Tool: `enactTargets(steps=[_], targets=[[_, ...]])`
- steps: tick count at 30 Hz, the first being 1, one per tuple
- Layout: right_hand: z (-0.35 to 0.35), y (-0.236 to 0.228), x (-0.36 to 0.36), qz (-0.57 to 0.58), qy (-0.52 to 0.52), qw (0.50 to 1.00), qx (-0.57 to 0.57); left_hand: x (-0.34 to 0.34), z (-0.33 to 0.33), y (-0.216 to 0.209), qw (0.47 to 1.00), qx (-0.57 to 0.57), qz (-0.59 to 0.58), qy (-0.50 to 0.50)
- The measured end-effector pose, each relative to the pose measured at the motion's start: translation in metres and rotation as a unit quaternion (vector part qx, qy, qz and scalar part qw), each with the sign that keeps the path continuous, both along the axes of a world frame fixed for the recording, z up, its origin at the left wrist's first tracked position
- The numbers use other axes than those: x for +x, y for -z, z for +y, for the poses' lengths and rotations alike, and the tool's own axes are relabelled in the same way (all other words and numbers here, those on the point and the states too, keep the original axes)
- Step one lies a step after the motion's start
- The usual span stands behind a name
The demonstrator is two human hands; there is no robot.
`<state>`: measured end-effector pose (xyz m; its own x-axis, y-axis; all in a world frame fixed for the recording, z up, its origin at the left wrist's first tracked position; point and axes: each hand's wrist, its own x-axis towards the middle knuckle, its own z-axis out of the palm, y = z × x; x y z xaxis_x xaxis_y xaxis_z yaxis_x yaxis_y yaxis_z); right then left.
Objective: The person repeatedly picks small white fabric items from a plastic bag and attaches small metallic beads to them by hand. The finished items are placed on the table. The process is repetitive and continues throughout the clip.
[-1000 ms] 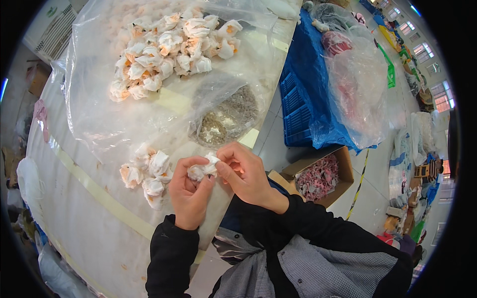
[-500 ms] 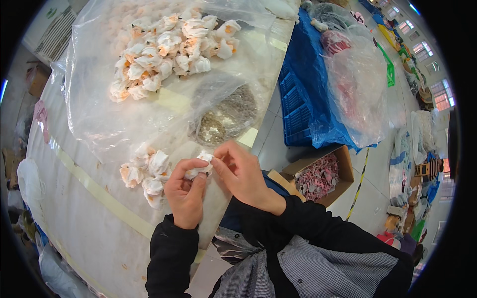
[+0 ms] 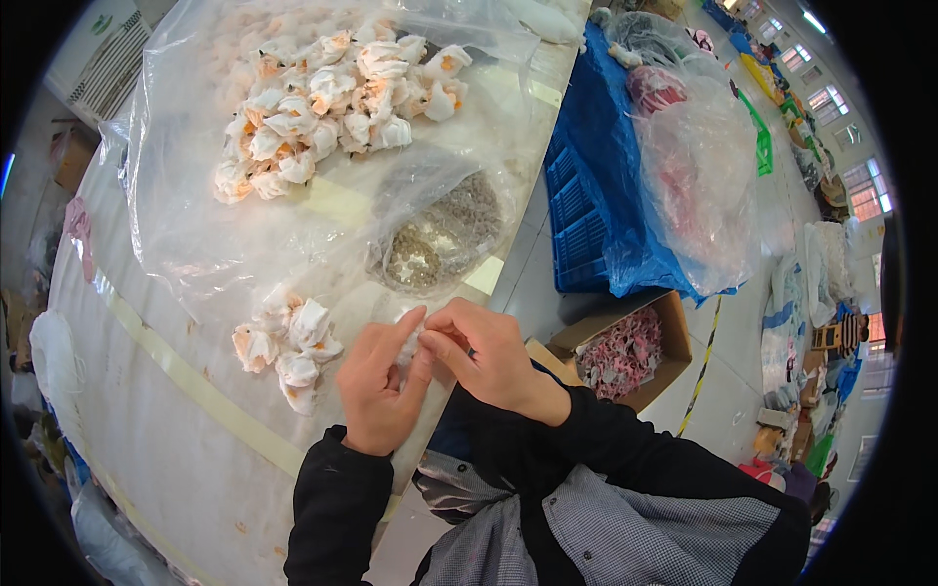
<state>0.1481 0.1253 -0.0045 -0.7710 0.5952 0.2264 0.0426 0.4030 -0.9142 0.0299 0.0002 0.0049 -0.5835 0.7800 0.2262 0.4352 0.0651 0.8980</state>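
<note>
Near the table's edge, my left hand [image 3: 384,388] and my right hand [image 3: 491,359] meet fingertip to fingertip. Both are closed in pinches on a small white artificial flower [image 3: 406,344], mostly hidden behind the fingers. Left of my hands lies a small group of white and peach artificial flowers [image 3: 301,332]. Farther off, a large heap of the same flowers [image 3: 332,88] rests on a clear plastic bag [image 3: 195,230]. Just beyond my fingers sits a clear bag of small brownish bits [image 3: 445,230].
Yellowish tape strips [image 3: 186,376] cross the plastic-covered table [image 3: 166,430]. On the floor to the right stand a cardboard box [image 3: 674,337] of pink and grey scraps and a blue crate [image 3: 576,230] with blue sheeting and clear bags. A yellow-black line [image 3: 700,376] marks the floor.
My left hand's fingers have shifted up and straightened around the flower, covering more of it. My right hand has moved slightly down and right. The flowers on the table have stayed put.
</note>
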Motion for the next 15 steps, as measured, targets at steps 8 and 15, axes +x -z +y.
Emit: enactTargets(steps=[8,15], targets=[[0.0044,0.0018,0.0009,-0.012,-0.002,0.997,0.078,-0.0029,-0.0033,-0.0018,0.996,-0.046,0.068,0.020],[-0.0013,0.0035,-0.0025,-0.002,0.025,0.997,0.070,0.0016,0.0004,-0.0054,0.998,-0.045,0.043,-0.002]])
